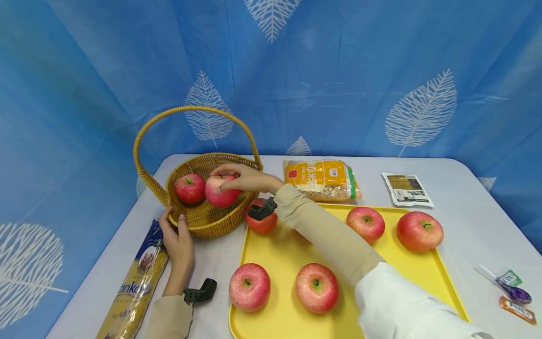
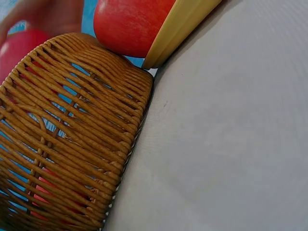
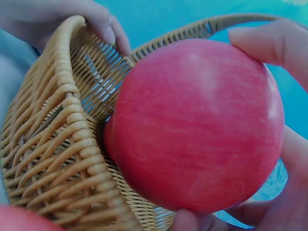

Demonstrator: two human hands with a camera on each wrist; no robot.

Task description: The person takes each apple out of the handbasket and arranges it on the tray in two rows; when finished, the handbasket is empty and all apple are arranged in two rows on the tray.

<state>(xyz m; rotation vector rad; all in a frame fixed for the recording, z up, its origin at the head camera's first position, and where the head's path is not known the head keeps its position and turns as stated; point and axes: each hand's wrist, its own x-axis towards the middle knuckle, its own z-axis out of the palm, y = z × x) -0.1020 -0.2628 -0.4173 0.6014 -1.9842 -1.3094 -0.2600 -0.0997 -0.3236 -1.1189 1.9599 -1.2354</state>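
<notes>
My right hand [image 1: 243,178] holds a red apple [image 1: 221,191] over the wicker basket [image 1: 220,226], its thumb and fingers spread round the fruit. That held apple [image 3: 199,125] fills the middle of the right wrist view, partly inside the basket's rim. Another apple [image 1: 190,189] lies in the basket on the left. At the basket's near left rim, my left hand [image 1: 179,242] grips the edge; in the right wrist view its fingertips [image 3: 110,34] reach over the rim. The basket's tall arched handle [image 1: 192,108] stands upright.
A yellow tray [image 1: 279,252] bears several apples, one [image 1: 260,221] close to the basket's right side. Behind it lies a bag of yellow grain [image 1: 319,179], with a white pouch [image 1: 407,189] farther right. A long pasta pack [image 1: 135,287] lies left; small candies [image 1: 514,294] lie far right.
</notes>
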